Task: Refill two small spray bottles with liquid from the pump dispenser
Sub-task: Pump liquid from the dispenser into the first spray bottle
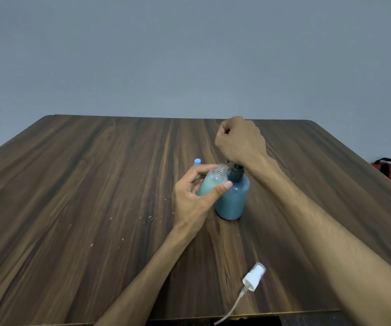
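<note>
Fingers and thumb of the left hand [193, 196] are wrapped round an uncapped spray bottle [213, 182], tilted against the blue pump dispenser [233, 198] on the bench [84, 184], above which the right hand [239, 140] is curled, its grip hidden, a spray cap [253, 277] lying nearer.

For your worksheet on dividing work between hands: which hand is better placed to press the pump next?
Right. The right hand is above the dark pump head of the blue plastic dispenser bottle, while the left hand holds the uncapped clear small bottle.
</note>
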